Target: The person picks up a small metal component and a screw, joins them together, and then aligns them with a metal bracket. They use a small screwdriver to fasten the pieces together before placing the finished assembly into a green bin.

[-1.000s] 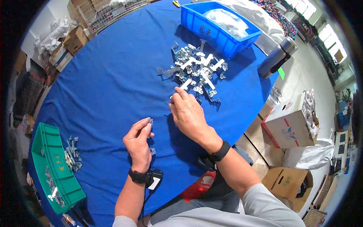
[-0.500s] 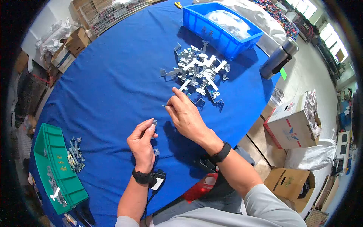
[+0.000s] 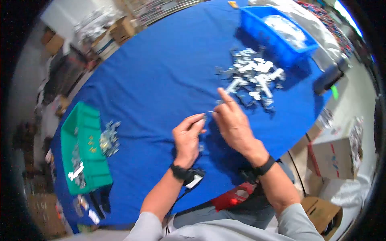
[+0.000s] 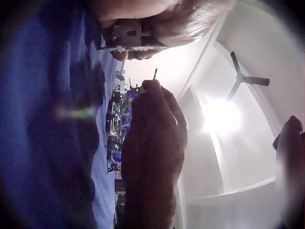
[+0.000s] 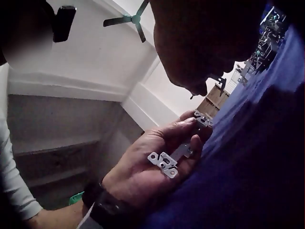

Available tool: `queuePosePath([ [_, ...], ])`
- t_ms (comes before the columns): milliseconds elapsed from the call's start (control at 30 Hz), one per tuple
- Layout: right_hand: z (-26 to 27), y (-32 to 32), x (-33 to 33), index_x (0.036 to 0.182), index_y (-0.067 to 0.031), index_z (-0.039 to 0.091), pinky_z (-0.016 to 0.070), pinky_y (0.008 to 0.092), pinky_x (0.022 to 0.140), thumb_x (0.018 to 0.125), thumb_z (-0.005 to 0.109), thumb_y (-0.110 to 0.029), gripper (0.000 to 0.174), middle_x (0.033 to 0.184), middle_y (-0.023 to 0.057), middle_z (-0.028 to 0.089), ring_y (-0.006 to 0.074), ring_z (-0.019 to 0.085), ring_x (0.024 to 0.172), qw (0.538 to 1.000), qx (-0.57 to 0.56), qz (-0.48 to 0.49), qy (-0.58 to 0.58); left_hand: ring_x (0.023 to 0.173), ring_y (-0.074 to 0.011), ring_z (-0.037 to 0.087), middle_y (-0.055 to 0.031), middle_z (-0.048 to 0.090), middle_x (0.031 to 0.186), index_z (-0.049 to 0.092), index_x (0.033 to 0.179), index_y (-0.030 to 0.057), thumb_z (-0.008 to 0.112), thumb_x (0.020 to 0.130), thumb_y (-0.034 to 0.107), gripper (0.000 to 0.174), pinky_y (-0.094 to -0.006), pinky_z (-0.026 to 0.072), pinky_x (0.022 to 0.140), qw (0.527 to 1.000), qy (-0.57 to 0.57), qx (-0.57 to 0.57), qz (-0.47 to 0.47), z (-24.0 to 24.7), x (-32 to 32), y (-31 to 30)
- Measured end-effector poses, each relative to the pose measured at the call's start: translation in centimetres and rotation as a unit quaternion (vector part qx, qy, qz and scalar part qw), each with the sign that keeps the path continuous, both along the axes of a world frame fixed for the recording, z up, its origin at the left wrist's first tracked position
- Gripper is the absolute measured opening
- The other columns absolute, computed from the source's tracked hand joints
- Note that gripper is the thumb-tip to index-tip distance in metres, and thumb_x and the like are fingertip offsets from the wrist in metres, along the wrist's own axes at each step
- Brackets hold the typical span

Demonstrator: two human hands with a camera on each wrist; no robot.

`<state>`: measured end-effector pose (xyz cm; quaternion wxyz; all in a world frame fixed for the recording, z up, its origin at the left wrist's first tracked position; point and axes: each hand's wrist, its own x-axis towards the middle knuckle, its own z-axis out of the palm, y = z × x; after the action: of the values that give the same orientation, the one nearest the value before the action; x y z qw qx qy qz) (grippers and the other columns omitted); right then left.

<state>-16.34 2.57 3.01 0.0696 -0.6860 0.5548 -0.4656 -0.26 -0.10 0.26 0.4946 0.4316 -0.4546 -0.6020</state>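
A blue-covered table (image 3: 161, 80) bears metal parts (image 3: 257, 76) and bins (image 3: 86, 156).

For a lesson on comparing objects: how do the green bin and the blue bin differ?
The green bin holds metal parts; the blue bin holds pale plastic. The green bin stands at the cloth's near left, the blue bin at its far right. Both are open-topped.

Shows plain blue across the tablecloth (image 3: 161, 80), brighter blue on the far-right bin (image 3: 265, 42), green with yellow characters on the left bin (image 3: 96, 160). Gleams silver and white over the metal parts (image 3: 263, 67). Runs light grey along both sleeves (image 3: 299, 223), black around both wristbands (image 3: 265, 165), red-striped white on the right carton (image 3: 329, 156).
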Motion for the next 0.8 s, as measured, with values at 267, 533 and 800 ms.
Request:
queuePosePath([
  [267,-0.2,0.4,0.3,0.098,0.0027,0.056,0.0506,0.045,0.092,0.09,0.061,-0.004,0.011,0.136,0.0299,0.05,0.0433,0.06,0.11,0.997,0.082,0.007,-0.003,0.084,-0.0099,0.065,-0.0067,0.072,0.1,0.073,0.107,0.0008,0.065,0.091,0.004,0.018,-0.0246,0.0551,0.07,0.996,-0.067,-0.049,-0.03,0.4,3.6,-1.5],
  [533,0.1,0.5,0.8,0.096,0.0024,0.055,0.0491,0.0453,0.094,0.091,0.061,-0.004,0.01,0.137,0.0305,0.049,0.0434,0.058,0.112,0.997,0.073,0.026,-0.002,0.095,-0.0248,0.071,-0.0131,0.073,0.102,0.075,0.096,0.0024,0.063,0.086,0.004,0.016,-0.0326,0.0545,0.085,0.85,-0.435,-0.29,0.061,2.2,15.6,-8.3],
  [800,-0.4,0.6,1.2,0.096,0.0016,0.054,0.0484,0.0453,0.096,0.09,0.061,-0.004,0.01,0.137,0.0296,0.049,0.0427,0.056,0.115,0.996,0.083,0.045,-0.004,0.099,-0.0296,0.065,-0.0108,0.072,0.1,0.075,0.092,0.0065,0.063,0.08,0.003,0.017,-0.0409,0.0504,0.091,0.656,-0.67,-0.338,0.082,1.4,25.0,-12.2],
])
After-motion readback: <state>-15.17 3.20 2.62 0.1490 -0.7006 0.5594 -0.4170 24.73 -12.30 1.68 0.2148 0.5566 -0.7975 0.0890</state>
